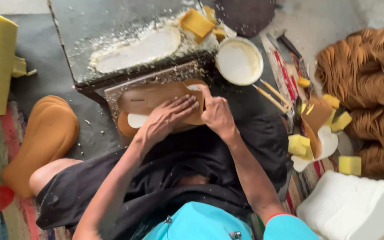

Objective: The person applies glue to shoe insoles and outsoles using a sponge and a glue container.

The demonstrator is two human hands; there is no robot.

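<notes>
A brown sole-shaped insole lies on a small board in front of my knees, with a white foam piece under its near end. My left hand lies flat on the insole with fingers spread, pressing it down. My right hand grips the insole's right end, thumb and finger pinching the edge by a white corner. Whether the right hand also holds a tool is hidden.
A dark low table carries a white foam sole, crumbs and yellow foam blocks. A white bowl with brushes sits right. Stacked brown insoles, white soles, an orange sole stack surround me.
</notes>
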